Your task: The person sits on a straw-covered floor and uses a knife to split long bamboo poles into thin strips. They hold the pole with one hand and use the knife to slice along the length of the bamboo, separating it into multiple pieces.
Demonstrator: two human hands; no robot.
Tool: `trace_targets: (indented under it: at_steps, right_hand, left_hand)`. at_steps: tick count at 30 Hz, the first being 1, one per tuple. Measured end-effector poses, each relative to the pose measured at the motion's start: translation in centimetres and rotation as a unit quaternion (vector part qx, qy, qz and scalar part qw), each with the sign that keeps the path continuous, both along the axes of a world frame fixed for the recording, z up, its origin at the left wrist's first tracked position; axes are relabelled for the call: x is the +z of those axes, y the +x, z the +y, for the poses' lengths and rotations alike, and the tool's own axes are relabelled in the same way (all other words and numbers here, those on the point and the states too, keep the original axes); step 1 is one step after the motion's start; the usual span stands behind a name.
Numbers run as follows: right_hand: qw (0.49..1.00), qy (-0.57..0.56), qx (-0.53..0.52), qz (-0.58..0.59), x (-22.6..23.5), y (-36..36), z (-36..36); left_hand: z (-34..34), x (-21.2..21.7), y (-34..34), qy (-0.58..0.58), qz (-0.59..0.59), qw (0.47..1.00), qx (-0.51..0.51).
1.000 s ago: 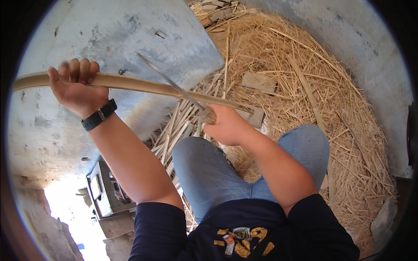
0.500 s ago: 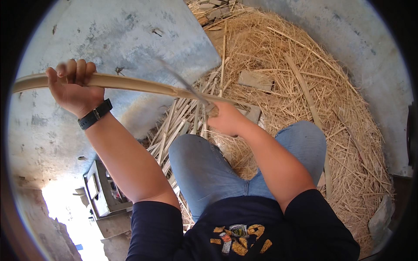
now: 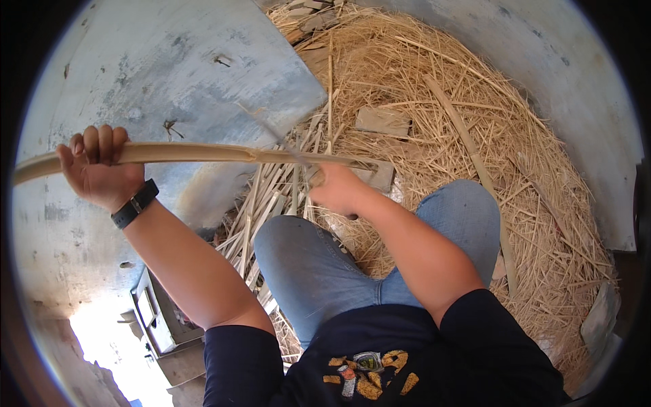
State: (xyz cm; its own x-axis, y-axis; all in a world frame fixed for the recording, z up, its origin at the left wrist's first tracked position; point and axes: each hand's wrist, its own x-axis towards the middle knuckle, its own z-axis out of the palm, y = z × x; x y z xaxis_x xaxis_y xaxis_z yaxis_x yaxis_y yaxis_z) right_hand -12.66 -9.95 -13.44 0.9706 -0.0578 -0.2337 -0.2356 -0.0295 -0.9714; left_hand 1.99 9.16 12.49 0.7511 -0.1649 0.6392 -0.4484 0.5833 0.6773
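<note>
A long, curved strip of split bamboo (image 3: 196, 152) runs across from the left edge, its hollow face showing. Near its left part, my left hand (image 3: 100, 166) is closed around it, fingers over the top; a black watch is on that wrist. My right hand (image 3: 336, 190) is closed at the strip's right end, in front of my knees. It grips a knife (image 3: 274, 133) whose thin blade points up and left, crossing the strip, blurred by motion. The handle is mostly hidden inside the fist. Whether the blade cuts into the bamboo I cannot tell.
Bamboo shavings (image 3: 441, 129) cover the floor ahead and to the right, with a brick (image 3: 383, 122) and a longer bamboo piece (image 3: 464, 136) among them. Cut strips (image 3: 261, 210) lie left of my knees. A pale wall (image 3: 169, 74) stands at left, a cabinet (image 3: 159, 315) lower left.
My left hand has come down, so the bamboo strip lies more level. My right hand stays near the strip's right end, with the knife. The whole view has shifted slightly.
</note>
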Motion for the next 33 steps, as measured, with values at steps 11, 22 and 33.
trace_targets:
  at_steps: [11, 22, 33]
  right_hand:
    - [0.999, -0.044, 0.011, 0.008, -0.3, 0.5, 0.0]
    - [0.996, -0.009, -0.001, 0.083, 1.1, 0.6, -0.4]
    - [0.992, -0.010, 0.024, 0.124, -0.1, 0.8, -0.9]
  left_hand:
    - [-0.2, 0.4, -1.0, -0.003, 0.001, 1.000, 0.011]
    - [-2.0, 0.5, -0.9, -0.002, -0.010, 0.999, 0.047]
    - [-0.7, 0.0, -1.3, -0.012, 0.001, 1.000, 0.017]
